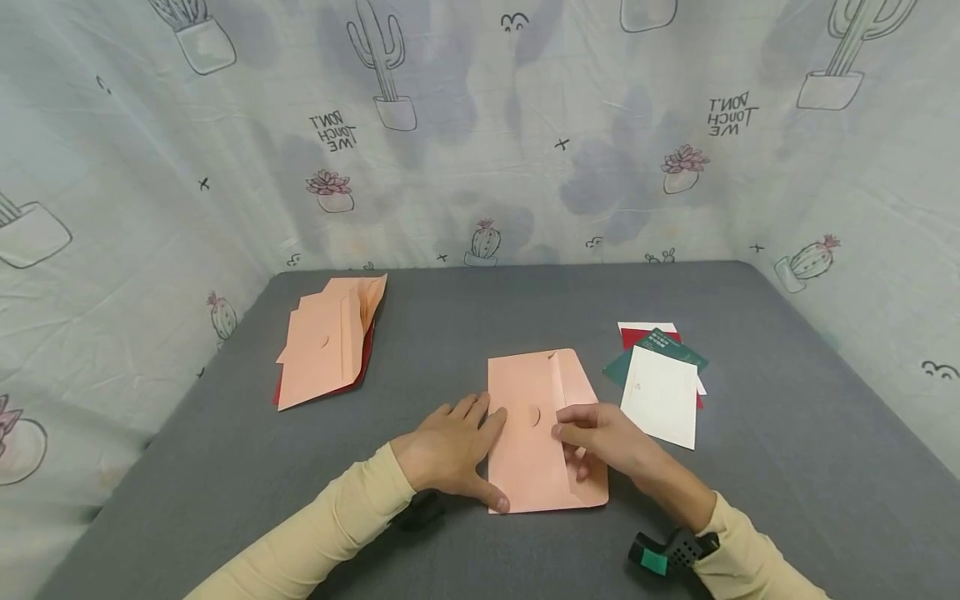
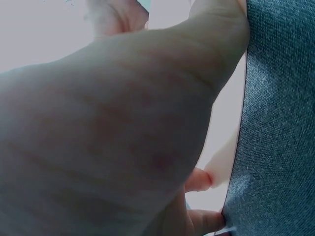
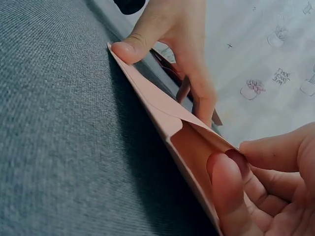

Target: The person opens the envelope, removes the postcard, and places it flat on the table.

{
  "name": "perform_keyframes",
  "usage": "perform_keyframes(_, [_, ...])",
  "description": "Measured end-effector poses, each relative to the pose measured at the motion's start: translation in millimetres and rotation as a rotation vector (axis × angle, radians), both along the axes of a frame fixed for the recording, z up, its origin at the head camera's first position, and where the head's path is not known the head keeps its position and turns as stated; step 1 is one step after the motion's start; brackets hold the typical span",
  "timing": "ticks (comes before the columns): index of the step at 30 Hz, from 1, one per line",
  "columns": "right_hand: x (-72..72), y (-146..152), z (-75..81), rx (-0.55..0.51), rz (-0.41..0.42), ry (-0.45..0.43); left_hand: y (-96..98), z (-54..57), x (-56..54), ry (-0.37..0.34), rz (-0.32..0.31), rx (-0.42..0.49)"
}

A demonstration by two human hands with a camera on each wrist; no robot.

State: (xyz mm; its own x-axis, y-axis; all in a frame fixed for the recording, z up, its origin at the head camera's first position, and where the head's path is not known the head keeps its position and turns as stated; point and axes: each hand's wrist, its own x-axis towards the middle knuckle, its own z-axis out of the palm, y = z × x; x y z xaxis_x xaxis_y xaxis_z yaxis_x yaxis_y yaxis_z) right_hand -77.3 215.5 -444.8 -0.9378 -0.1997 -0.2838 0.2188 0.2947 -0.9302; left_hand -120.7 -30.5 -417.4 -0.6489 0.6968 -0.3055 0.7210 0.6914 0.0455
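A pink envelope [image 1: 525, 450] lies on the grey table, its flap folded out to the right. My left hand [image 1: 453, 446] rests along its left edge, fingers spread, with the thumb near the lower corner. At the envelope's mouth, my right hand [image 1: 603, 437] pinches the front panel's edge between thumb and fingers. The right wrist view shows that edge lifted, the pocket [image 3: 194, 147] gaping, and some right fingers [image 3: 226, 182] at the opening. In the left wrist view the left hand [image 2: 113, 113] covers most of the envelope.
To the right lies a loose pile with a white card [image 1: 660, 396] on top, over a green card [image 1: 663, 346] and red and white ones. Several pink envelopes [image 1: 318, 346] are stacked at the far left, with red underneath. A patterned curtain [image 1: 465, 150] encloses the table [image 1: 450, 317].
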Motion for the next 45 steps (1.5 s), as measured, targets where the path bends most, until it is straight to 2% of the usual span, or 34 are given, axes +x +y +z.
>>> perform_keyframes(13, [0.6, -0.6, -2.2, 0.018, -0.018, 0.014, 0.0, 0.4, -0.4, -0.006, 0.005, 0.007])
perform_keyframes(20, [0.0, 0.7, -4.6, 0.049, -0.075, 0.009, 0.0, 1.6, 0.4, -0.022, 0.013, 0.015])
perform_keyframes(32, [-3.8, 3.7, -3.4, 0.106, -0.138, 0.118, -0.5, 0.7, 0.4, -0.002, 0.002, 0.006])
perform_keyframes(37, [-5.3, 6.6, -2.5, 0.095, -0.138, 0.116, -1.0, 0.7, 0.4, 0.001, -0.006, 0.012])
perform_keyframes(45, [-7.2, 12.3, -1.4, 0.048, -0.135, 0.060, -1.4, 0.9, 0.4, -0.011, -0.002, 0.023])
